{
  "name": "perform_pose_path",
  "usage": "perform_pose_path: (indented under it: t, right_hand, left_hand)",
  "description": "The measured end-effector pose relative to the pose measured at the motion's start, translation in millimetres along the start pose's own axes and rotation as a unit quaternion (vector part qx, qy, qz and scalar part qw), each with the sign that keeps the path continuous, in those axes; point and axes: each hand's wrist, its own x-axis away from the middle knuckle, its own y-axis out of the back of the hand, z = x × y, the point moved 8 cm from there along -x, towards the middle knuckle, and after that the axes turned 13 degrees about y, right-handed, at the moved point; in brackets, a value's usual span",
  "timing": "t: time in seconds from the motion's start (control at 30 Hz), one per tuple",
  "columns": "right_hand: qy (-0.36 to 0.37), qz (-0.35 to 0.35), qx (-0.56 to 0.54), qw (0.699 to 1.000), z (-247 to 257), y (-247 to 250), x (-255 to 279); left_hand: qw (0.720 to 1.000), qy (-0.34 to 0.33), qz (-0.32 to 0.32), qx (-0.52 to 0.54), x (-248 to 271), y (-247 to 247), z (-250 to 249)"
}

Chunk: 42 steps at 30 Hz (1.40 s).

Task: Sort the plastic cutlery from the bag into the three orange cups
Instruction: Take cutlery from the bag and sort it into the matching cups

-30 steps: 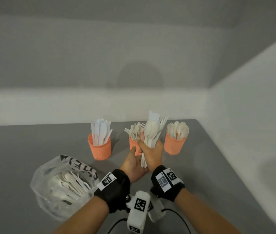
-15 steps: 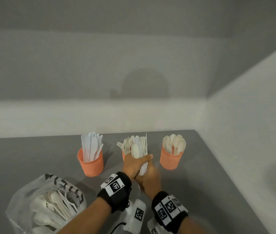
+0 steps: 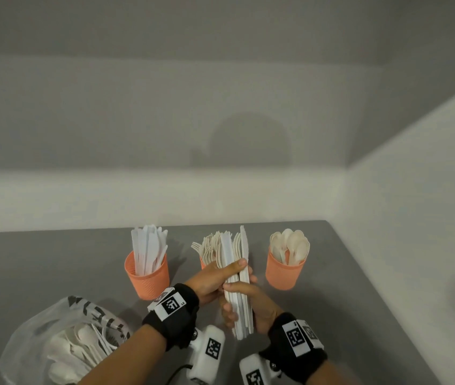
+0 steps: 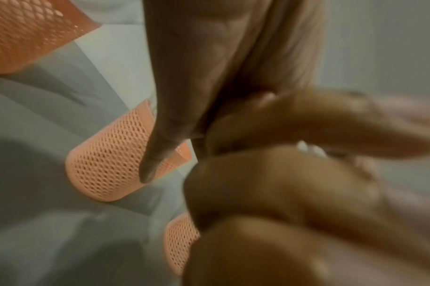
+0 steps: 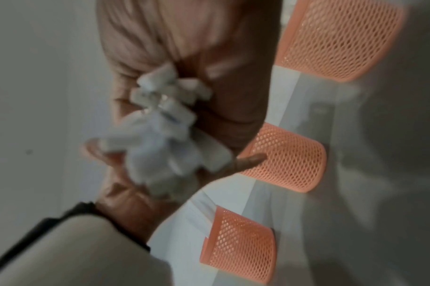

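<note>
Both hands hold a bundle of white plastic cutlery upright in front of the middle cup. My left hand grips its upper part, thumb across the front. The right hand wraps round its lower part; in the right wrist view the handle ends stick out of the fist. Three orange mesh cups stand in a row: the left cup holds knives, the middle cup forks and is largely hidden by the hands, and the right cup spoons. The clear bag with more cutlery lies at the lower left.
The grey table ends at a white wall behind the cups and another along the right side. Bare table surface lies right of the spoon cup and left of the knife cup. In the left wrist view, blurred fingers fill the frame beside the cups.
The bundle, first held high by the right hand alone, has come down and toward me. The left hand has closed on its upper part, and the right hand now grips lower.
</note>
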Motion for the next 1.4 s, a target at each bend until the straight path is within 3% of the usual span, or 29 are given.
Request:
perform_pose_path:
  t: [0.13, 0.23, 0.37, 0.43, 0.57, 0.73, 0.9, 1.1, 1.3, 1.4]
  right_hand:
    - [0.004, -0.056, 0.06, 0.997, 4, 7, -6]
    - [0.052, -0.14, 0.153, 0.977, 3, 24, -11]
    - [0.097, -0.232, 0.262, 0.932, -6, 48, -14]
    - [0.112, -0.267, 0.291, 0.912, -7, 55, -11]
    - [0.127, -0.272, 0.304, 0.904, -6, 54, -5]
    - [0.124, -0.192, 0.144, 0.963, -10, 44, -3]
    - [0.064, -0.18, 0.058, 0.98, -13, 40, 3]
    - [0.038, -0.188, -0.061, 0.979, -22, 41, 2]
    - [0.038, -0.188, -0.054, 0.98, -22, 35, 1]
    - [0.057, -0.166, -0.044, 0.984, -17, 29, 0]
  left_hand:
    - [0.997, -0.011, -0.056, 0.048, 1, 12, 1]
    - [0.988, -0.005, -0.145, 0.047, 1, 19, 0]
    - [0.938, -0.051, -0.342, -0.023, 11, 29, -7]
    - [0.919, -0.071, -0.384, -0.055, 14, 27, -8]
    - [0.918, -0.056, -0.387, -0.059, 9, 24, 0]
    - [0.934, -0.051, -0.349, -0.052, 7, 23, -1]
    - [0.95, -0.058, -0.305, -0.001, 8, 27, 3]
    - [0.912, -0.12, -0.378, 0.103, 28, 54, -12]
    - [0.93, -0.093, -0.353, -0.03, 18, 41, -7]
    - [0.935, -0.074, -0.345, -0.041, 13, 31, 4]
